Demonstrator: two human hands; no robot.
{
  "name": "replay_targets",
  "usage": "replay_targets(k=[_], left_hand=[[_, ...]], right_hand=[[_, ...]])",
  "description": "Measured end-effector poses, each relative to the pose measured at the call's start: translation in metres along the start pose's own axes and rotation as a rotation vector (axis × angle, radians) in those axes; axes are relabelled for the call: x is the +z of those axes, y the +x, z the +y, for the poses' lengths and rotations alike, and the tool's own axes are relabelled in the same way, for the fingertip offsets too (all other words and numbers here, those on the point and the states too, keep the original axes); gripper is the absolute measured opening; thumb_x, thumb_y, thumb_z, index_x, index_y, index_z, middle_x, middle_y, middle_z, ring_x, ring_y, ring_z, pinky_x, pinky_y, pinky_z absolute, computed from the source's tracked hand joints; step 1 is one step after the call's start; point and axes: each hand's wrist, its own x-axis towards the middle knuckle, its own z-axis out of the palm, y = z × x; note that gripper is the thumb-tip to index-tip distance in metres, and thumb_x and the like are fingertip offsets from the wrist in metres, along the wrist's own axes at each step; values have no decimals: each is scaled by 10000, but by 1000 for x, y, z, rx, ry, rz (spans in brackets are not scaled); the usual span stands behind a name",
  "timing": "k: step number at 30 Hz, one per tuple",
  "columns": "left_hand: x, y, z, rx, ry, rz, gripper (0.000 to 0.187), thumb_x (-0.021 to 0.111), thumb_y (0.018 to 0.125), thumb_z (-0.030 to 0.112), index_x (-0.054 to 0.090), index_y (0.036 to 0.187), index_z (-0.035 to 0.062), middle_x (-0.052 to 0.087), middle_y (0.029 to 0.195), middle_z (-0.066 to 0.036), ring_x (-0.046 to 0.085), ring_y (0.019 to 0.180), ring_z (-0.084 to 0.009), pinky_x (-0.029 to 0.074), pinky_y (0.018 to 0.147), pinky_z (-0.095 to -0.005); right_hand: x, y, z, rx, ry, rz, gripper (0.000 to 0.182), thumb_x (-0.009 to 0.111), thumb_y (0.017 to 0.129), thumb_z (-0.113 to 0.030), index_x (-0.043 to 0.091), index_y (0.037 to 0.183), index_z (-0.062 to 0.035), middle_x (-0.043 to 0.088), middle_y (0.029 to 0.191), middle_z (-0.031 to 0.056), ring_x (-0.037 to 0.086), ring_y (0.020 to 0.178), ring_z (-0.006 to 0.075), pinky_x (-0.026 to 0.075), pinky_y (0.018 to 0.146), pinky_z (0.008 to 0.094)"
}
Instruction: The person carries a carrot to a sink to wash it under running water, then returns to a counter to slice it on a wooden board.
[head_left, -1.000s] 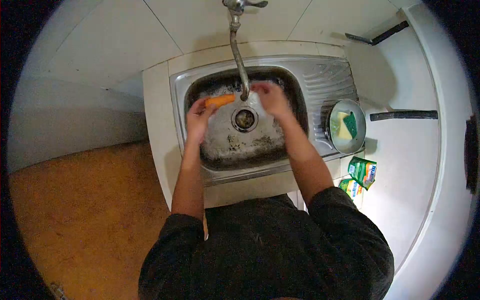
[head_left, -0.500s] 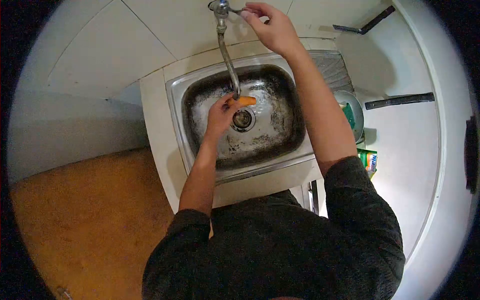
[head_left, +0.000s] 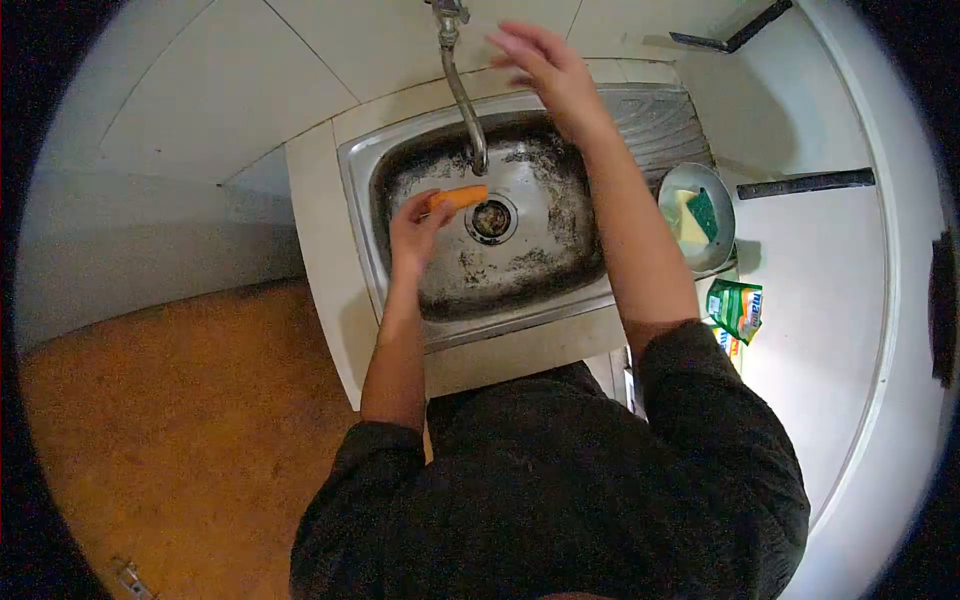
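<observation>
My left hand [head_left: 418, 227] is closed around one end of an orange carrot [head_left: 462, 196], over the left part of the metal sink [head_left: 520, 262]. The carrot's free end points right, just above the drain [head_left: 491, 220]. A curved faucet spout [head_left: 463, 100] ends slightly above and beyond the carrot, and I see no water stream from it. My right hand [head_left: 553, 75] is in the air right of the faucet, apart from its valve [head_left: 449, 12]. Its fingers are spread, somewhat blurred, and hold nothing.
To the right of the basin stands a metal bowl [head_left: 728, 243] with a yellow and green sponge [head_left: 692, 215] in it. Green packets [head_left: 735, 308] lie below the bowl. A ridged drainboard [head_left: 645, 120] adjoins the sink at the back right. Tiled wall [head_left: 330, 45] rises behind.
My right hand has come off the faucet valve and moved right and down. My left hand has drawn the carrot left, out from under the spout. The view has shifted slightly.
</observation>
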Motion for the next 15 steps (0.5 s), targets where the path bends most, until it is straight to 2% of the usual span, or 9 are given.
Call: replay_targets(k=[2,4,6,7,9,10,12,13,15], left_hand=[[-16,1,-14,24,8,-6,343,693,848,144,602,1139,-12,664,976,-127,652,855,-178,527,768,-271],[-30,-7,-17,38,24,-9,338,689,854,155,603,1130,-20,666,953,-129,658,831,-183,534,751,-275],[-40,-16,0,186,685,-34,325,664,876,165,595,1115,-44,664,940,-132,655,787,-179,534,710,-274],[-39,-22,13,182,692,-29,325,664,876,165,595,1115,-44,664,940,-132,655,787,-179,534,710,-274],[-38,-38,31,14,-4,-59,313,641,894,164,582,1112,-53,662,944,-127,646,780,-174,514,701,-258],[-41,-42,32,12,7,-68,313,641,894,164,582,1112,-53,662,944,-127,646,780,-174,514,701,-258],[-45,-47,37,140,783,-34,301,624,906,148,566,1114,-62,661,959,-130,634,770,-167,496,703,-242],[-45,-50,38,154,794,-56,301,624,906,148,566,1114,-62,661,959,-130,634,770,-167,496,703,-242],[-43,-57,35,148,315,-83,289,643,889,138,580,1100,-50,662,974,-124,628,779,-165,494,716,-242]], right_hand=[[-4,-40,23,499,884,44,354,609,901,-251,578,1181,-36,605,1222,49,599,1037,230,480,824,306],[6,-90,64,472,-479,-9,290,607,894,-225,618,1141,-73,609,1198,87,574,1084,251,444,891,340],[-8,-138,53,-349,-1164,-292,350,647,858,-268,618,1165,-103,618,1172,131,550,1141,305,395,1000,429],[-4,-149,49,-349,-1155,-293,350,647,858,-268,618,1165,-103,618,1172,131,550,1141,305,395,1000,429],[5,-173,40,506,126,-129,370,666,828,-255,620,1173,-130,617,1171,140,503,1183,376,299,1062,483],[7,-186,25,508,134,-117,370,666,828,-255,620,1173,-130,617,1171,140,503,1183,376,299,1062,483],[5,-207,-3,96,-1429,-67,408,720,766,-133,621,1159,-91,622,1148,139,597,1041,322,450,935,354],[1,-212,-5,114,-1432,-43,408,720,766,-133,621,1159,-91,622,1148,139,597,1041,322,450,935,354],[-6,-224,-8,198,-423,-85,381,687,789,-155,623,1159,-92,558,1247,175,496,1181,377,357,1028,459]])
